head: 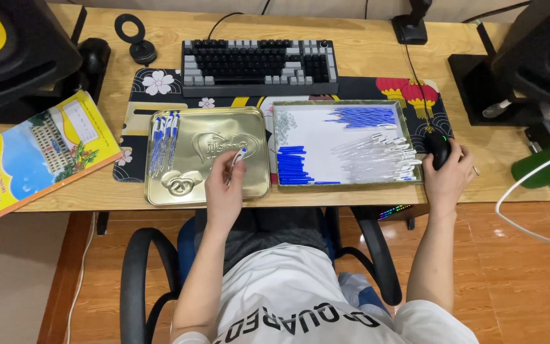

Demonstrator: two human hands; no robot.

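Observation:
My left hand holds a white and blue pen over a gold metal tin lid. Several assembled pens lie along the lid's left side. My right hand rests on a black mouse at the right end of the desk mat. Between the hands a shallow box tray holds blue caps, clear pen barrels, blue refills and small springs.
A black and grey keyboard lies behind the trays. A yellow notebook sits on the left, with black speakers at both back corners. A green object and white cable hang off the right edge. A black office chair is below.

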